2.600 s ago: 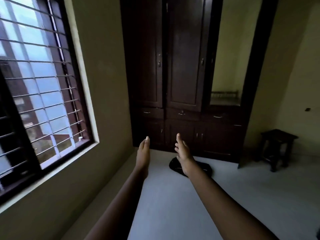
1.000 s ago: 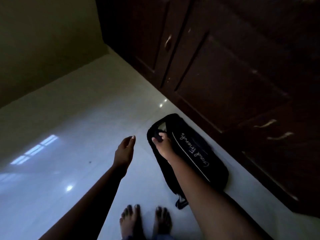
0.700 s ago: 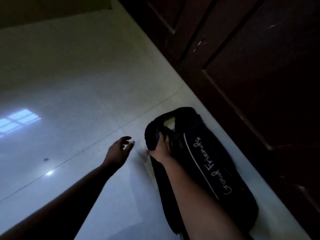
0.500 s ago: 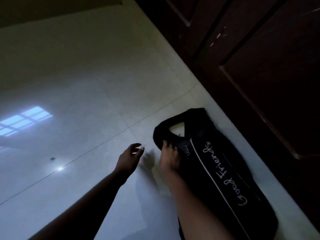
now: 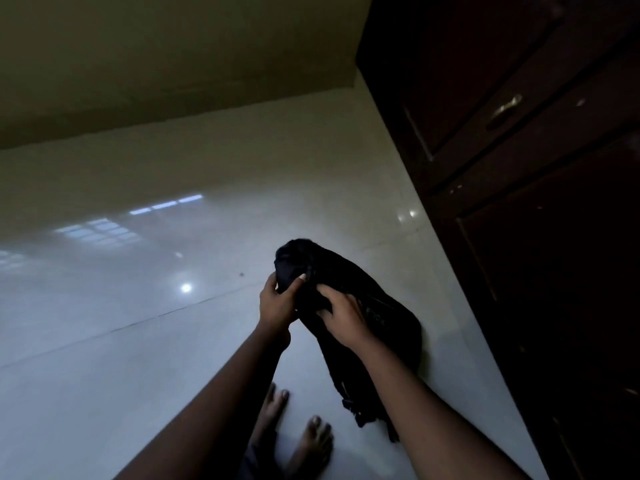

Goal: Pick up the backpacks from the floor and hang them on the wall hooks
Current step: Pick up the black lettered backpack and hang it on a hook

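Backpack (image 5: 388,327), black, held up at its top end over the floor (image 5: 138,323), close beside the cupboard (image 5: 536,237), top gripped by the left hand (image 5: 277,306), fabric clutched by the right hand (image 5: 343,317), bare feet (image 5: 311,441) seen below.

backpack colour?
Black, as far as the dim light shows; seen in the head view, the backpack is held by both hands.
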Motion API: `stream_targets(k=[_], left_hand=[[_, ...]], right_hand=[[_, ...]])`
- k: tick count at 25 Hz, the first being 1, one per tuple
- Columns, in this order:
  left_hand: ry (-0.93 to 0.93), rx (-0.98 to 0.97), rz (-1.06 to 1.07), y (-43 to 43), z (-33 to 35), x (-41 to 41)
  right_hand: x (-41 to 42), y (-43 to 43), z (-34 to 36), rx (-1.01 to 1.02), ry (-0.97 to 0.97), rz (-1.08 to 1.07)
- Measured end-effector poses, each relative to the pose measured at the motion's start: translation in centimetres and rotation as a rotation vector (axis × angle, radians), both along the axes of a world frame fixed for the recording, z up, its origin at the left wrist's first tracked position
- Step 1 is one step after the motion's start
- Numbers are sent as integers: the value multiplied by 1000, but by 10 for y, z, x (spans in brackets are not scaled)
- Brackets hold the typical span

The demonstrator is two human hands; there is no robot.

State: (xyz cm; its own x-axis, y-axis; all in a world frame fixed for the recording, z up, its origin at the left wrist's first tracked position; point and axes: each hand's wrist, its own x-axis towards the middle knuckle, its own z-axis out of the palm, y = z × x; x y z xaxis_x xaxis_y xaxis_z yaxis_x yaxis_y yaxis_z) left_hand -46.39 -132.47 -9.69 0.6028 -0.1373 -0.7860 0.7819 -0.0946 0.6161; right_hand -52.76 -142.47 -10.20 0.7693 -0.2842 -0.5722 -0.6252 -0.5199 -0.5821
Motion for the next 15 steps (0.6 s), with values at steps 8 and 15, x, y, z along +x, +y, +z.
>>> stream_targets(k=[8,15], left_hand=[[-263,18,2,106,169,-25],[-456,242,-80,254,310,-55]], right_hand=[[23,72,185,84,-71,61],[19,186,331,337,-249,273]])
